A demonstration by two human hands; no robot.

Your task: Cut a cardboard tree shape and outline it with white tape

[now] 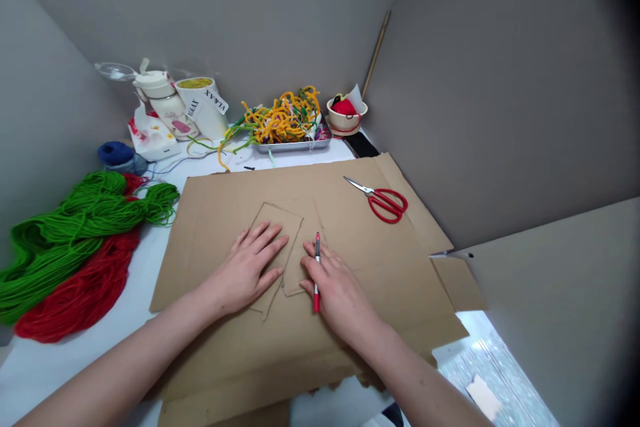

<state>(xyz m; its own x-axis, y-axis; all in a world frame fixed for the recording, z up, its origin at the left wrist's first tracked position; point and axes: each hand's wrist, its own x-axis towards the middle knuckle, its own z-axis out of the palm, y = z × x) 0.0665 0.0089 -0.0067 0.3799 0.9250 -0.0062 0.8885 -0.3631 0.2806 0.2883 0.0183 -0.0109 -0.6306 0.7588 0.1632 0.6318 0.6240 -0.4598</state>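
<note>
A large sheet of brown cardboard [390,293] covers the middle of the table. On it lies a smaller cut cardboard piece [283,217], overlapping a second cardboard piece [295,275]. My left hand [253,267] rests flat on the left piece with its fingers spread. A red and white pen [317,273] is held in my right hand [335,283], between thumb and fingers, with the fingertips bent down against the cardboard. Red-handled scissors [383,202] lie on the sheet, beyond my right hand.
Green yarn [75,227] and red yarn [85,293] lie at the left. Along the back stand a tissue box [153,137], a bottle [170,110], a white container [207,117], a tray [295,145] of colourful yarn and a bowl [345,121]. Grey partitions enclose the table.
</note>
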